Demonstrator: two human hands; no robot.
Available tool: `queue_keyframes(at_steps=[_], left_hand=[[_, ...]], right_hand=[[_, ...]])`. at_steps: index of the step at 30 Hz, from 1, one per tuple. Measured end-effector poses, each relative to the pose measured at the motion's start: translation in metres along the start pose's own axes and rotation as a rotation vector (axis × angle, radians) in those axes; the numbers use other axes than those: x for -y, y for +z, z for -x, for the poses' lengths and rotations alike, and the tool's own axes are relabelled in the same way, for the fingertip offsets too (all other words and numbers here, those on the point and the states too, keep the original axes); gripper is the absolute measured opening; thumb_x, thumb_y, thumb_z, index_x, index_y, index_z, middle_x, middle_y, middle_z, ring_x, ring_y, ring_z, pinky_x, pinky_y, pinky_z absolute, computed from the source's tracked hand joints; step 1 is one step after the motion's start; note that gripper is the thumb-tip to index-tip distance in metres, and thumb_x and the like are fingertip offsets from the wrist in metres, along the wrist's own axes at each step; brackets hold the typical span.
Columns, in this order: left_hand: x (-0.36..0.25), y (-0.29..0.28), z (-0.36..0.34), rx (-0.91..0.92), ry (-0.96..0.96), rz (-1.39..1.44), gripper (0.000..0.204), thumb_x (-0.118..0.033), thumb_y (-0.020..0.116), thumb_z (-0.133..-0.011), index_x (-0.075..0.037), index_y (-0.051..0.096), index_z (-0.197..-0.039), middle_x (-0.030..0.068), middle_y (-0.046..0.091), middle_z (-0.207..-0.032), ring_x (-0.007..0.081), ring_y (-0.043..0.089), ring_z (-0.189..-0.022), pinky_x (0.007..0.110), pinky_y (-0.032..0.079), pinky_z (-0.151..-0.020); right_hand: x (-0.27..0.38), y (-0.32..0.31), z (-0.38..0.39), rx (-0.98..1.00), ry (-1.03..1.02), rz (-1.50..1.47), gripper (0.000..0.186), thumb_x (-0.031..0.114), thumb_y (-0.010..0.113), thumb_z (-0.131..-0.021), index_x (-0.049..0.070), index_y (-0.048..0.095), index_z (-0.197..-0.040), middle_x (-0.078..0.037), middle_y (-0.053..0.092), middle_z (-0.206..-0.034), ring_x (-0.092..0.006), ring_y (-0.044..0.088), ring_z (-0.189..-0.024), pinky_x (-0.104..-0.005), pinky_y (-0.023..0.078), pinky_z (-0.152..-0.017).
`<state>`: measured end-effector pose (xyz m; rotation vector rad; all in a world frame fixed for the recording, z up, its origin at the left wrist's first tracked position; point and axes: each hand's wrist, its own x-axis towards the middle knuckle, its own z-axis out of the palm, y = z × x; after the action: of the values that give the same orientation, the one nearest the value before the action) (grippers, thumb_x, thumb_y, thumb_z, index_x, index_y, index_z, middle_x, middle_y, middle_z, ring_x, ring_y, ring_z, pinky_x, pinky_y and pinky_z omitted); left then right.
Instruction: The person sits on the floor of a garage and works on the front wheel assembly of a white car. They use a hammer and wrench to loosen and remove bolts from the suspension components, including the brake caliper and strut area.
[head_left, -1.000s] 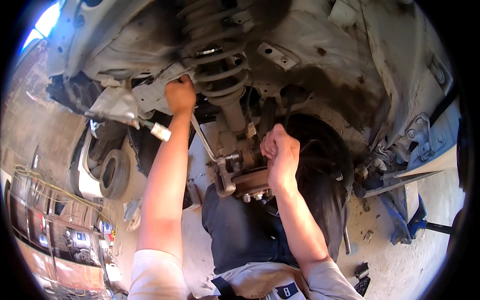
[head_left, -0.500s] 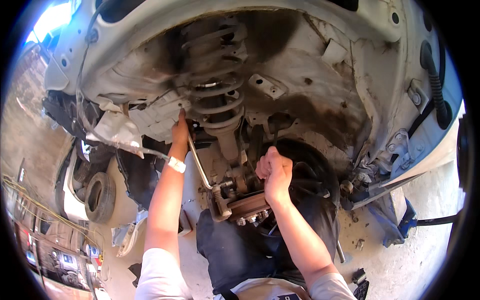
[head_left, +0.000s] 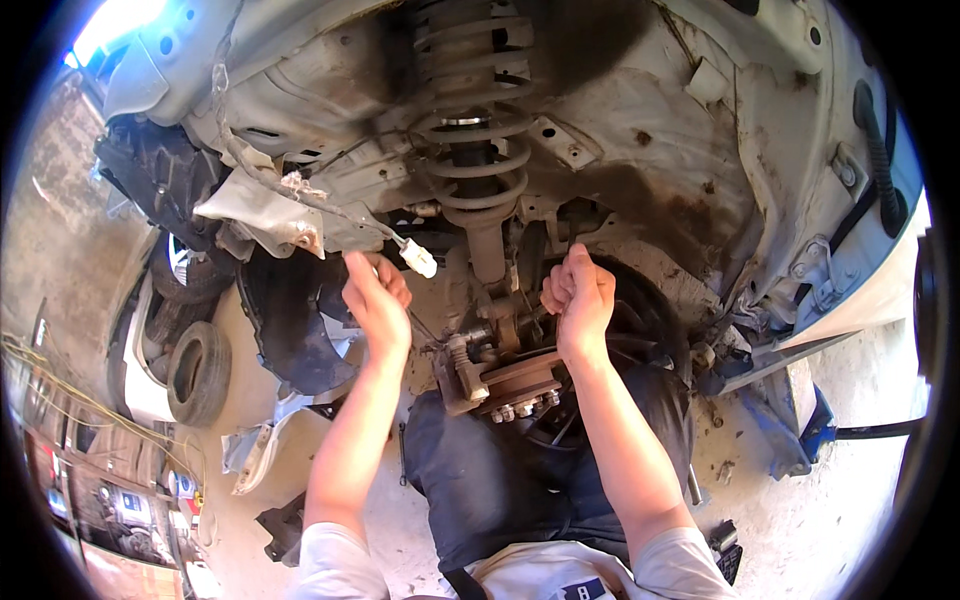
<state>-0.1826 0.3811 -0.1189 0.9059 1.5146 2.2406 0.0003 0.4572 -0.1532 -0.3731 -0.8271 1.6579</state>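
Observation:
My left hand is closed round the upper end of a bent metal wrench. Only a short length of its shaft shows, slanting down to the brake caliper. To the right, my right hand is in a fist with the thumb uppermost, at a slim dark rod that rises above it; the grip itself is partly hidden. Between my hands are the rusty brake disc and its wheel studs. Above them stand the strut and its coil spring.
A white connector on a cable hangs beside my left hand. The wheel-arch panel curves overhead. A tyre lies at left, a dark wheel behind my right hand, and a blue stand at right.
My left hand has swung lower and slightly right in view, and less of the wrench shows. The view has shifted; my right hand keeps its fist by the dark rod.

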Motion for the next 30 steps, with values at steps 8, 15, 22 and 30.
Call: queue_keyframes(at_steps=[8, 15, 22, 30], left_hand=[[-0.002, -0.010, 0.070, 0.277, 0.322, 0.023, 0.058, -0.059, 0.038, -0.088, -0.010, 0.029, -0.059, 0.0010, 0.029, -0.051, 0.0107, 0.025, -0.043, 0.025, 0.021, -0.043], [-0.006, 0.004, 0.061, 0.102, 0.157, 0.099, 0.045, -0.044, 0.039, -0.089, -0.010, 0.031, -0.060, 0.0006, 0.030, -0.053, 0.0114, 0.028, -0.048, 0.025, 0.022, -0.047], [-0.005, 0.005, 0.077, 0.284, 0.310, 0.004, 0.053, -0.053, 0.040, -0.091, -0.009, 0.034, -0.061, 0.0021, 0.033, -0.056, 0.0111, 0.031, -0.050, 0.025, 0.024, -0.047], [-0.027, 0.030, 0.016, 0.145, 0.349, -0.166, 0.038, -0.026, 0.042, -0.092, -0.005, 0.038, -0.061, 0.0042, 0.040, -0.054, 0.0119, 0.038, -0.047, 0.027, 0.029, -0.046]], right_hand=[[-0.005, -0.006, 0.001, 0.029, -0.025, -0.044, 0.045, 0.027, 0.044, -0.098, 0.012, 0.029, -0.059, 0.004, 0.024, -0.052, -0.0082, 0.021, -0.046, -0.0260, 0.019, -0.043], [-0.008, -0.003, 0.007, 0.010, -0.040, -0.084, 0.047, 0.027, 0.045, -0.099, 0.012, 0.027, -0.058, 0.005, 0.025, -0.052, -0.0063, 0.021, -0.047, -0.0246, 0.019, -0.043], [-0.006, -0.002, 0.008, 0.006, -0.012, -0.072, 0.046, 0.028, 0.045, -0.098, 0.012, 0.029, -0.058, 0.004, 0.025, -0.052, -0.0082, 0.022, -0.047, -0.0258, 0.019, -0.044], [0.000, -0.013, 0.010, 0.023, 0.017, -0.121, 0.047, 0.028, 0.047, -0.098, 0.013, 0.029, -0.058, 0.006, 0.026, -0.053, -0.0069, 0.022, -0.048, -0.0250, 0.019, -0.045]])
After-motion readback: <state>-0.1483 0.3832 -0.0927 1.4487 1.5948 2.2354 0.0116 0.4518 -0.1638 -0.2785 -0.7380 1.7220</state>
